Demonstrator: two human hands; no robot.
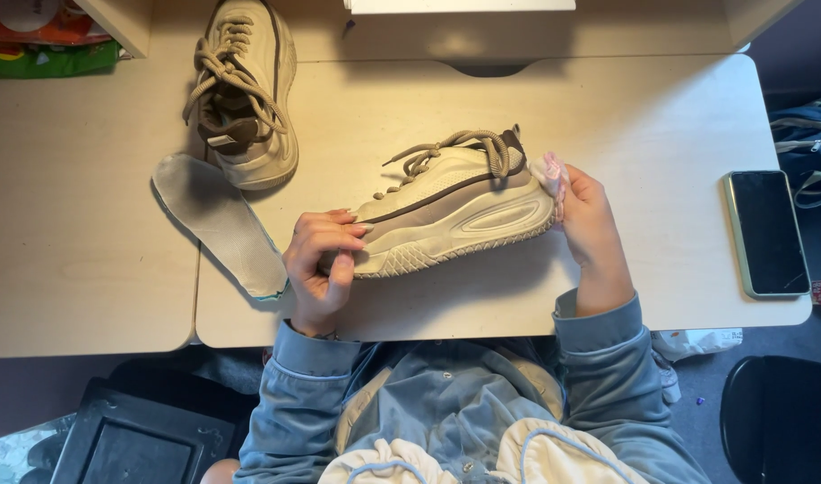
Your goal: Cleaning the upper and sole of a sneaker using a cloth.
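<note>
A beige sneaker (pixel 455 211) with tan laces lies on its side over the pale wooden desk (pixel 643 116), sole toward me. My left hand (pixel 321 264) grips its toe end. My right hand (pixel 585 220) holds its heel, fingers wrapped around the back. A grey insole (pixel 218 220) lies flat on the desk just left of my left hand. The matching second sneaker (pixel 245 90) stands upright at the back left, laces up.
A phone (pixel 767 231) in a light green case lies face up at the desk's right edge. Colourful packets (pixel 43 40) sit at the far left corner. A black tray (pixel 133 439) and a dark stool (pixel 782 417) are on the floor below.
</note>
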